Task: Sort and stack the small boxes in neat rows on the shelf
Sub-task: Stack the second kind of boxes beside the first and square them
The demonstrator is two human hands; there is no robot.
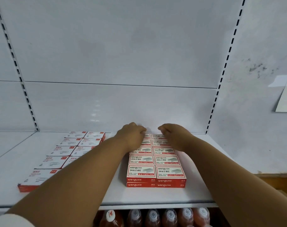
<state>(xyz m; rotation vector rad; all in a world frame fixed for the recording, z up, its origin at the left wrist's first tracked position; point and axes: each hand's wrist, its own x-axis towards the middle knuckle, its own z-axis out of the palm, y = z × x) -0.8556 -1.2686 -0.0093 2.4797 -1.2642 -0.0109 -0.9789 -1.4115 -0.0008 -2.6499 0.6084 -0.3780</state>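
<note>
Red-and-white staple boxes (156, 171) read "wengu" and "24/6"; they lie flat, two columns, two layers deep, rows running toward the shelf (155, 194) back. Left hand (132, 135) and right hand (173, 135) rest curled over the rearmost boxes; grip closure: cannot tell. White paper-clip boxes (57, 158) sit left.

From my seat at the feed I see two bare forearms, no watch-strap, ring or glove showing on either. The left hand (133, 135) and right hand (173, 134) are both uncovered. A white sleeve (11, 221) edge, rounded and plain (no print I can make out), shows at the lower left corner.
</note>
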